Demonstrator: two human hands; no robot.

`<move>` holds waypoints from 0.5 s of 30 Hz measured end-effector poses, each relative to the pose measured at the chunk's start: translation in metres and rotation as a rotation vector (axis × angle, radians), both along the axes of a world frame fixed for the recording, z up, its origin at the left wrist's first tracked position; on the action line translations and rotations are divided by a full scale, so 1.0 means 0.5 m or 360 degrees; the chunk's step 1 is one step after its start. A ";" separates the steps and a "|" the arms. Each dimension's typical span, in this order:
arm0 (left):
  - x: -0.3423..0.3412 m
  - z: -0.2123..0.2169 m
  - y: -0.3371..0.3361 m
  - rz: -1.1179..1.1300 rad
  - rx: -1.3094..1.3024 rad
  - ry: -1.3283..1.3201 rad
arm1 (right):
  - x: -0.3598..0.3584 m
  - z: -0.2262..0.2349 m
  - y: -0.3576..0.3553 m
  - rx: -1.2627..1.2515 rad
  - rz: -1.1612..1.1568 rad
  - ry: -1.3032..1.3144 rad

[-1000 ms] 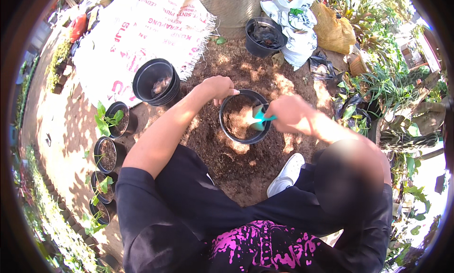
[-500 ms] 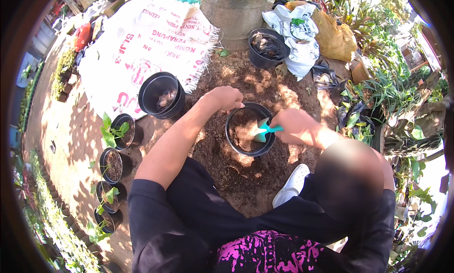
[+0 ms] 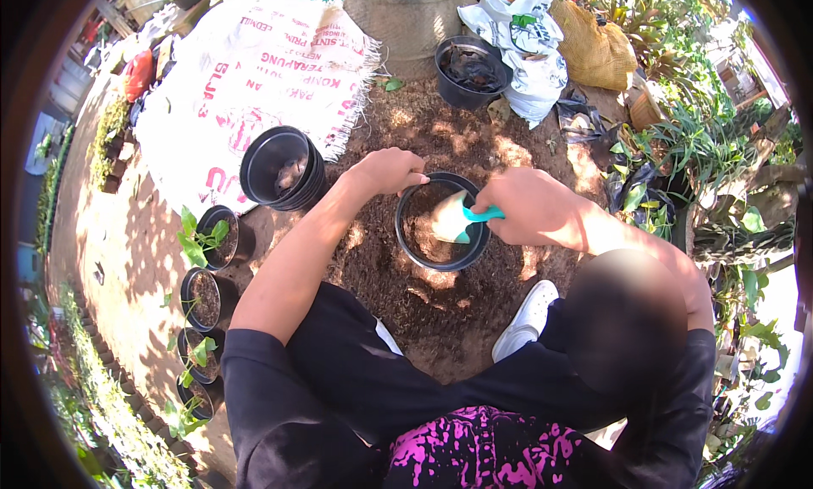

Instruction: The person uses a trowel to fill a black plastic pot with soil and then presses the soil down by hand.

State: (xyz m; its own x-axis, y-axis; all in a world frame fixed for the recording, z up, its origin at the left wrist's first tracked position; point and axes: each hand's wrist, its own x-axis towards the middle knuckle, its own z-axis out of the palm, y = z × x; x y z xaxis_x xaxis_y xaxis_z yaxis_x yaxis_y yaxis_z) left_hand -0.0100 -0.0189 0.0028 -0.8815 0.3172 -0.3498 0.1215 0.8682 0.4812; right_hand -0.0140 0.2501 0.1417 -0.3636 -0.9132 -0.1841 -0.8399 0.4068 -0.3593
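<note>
A round black plant pot [image 3: 444,265] with dark soil in it stands on the ground in front of me. My left hand [image 3: 388,172] is closed on its upper left rim, the thumb at the edge. In my right hand [image 3: 529,205] is the handle of a small teal hand trowel [image 3: 451,220], gripped from the right. The trowel's blade lies inside the pot, over the soil, and sunlight glares on it. Loose dark soil [image 3: 373,260] surrounds the pot.
To the left are a stack of black pots [image 3: 279,169] and a row of potted seedlings [image 3: 222,237]. A white printed sack [image 3: 262,82] lies flat beyond. Farther off stand another black pot [image 3: 472,72], a white plastic bag [image 3: 535,82] and a yellow mesh sack [image 3: 593,49]. Plants crowd the right.
The trowel blade has swung left across the pot and turned, as my right hand rose slightly. The left hand keeps its place at the rim.
</note>
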 end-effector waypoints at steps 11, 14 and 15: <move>0.041 0.009 -0.004 0.0100 0.0063 0.0062 | 0.035 -0.022 -0.022 0.0197 0.0014 0.0048; 0.030 -0.001 -0.003 0.0063 0.0059 0.0122 | 0.037 -0.055 -0.001 -0.0222 0.0104 -0.0119; 0.022 -0.005 0.001 0.0010 0.0039 0.0167 | 0.037 -0.073 0.008 -0.0195 0.0051 -0.0111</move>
State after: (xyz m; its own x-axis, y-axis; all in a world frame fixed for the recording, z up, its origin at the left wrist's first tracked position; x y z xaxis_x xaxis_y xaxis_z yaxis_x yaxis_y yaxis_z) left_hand 0.0010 -0.0185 0.0003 -0.9149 0.3189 -0.2475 0.1669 0.8571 0.4874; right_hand 0.0045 0.2541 0.1054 -0.3240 -0.9414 -0.0940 -0.8232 0.3295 -0.4624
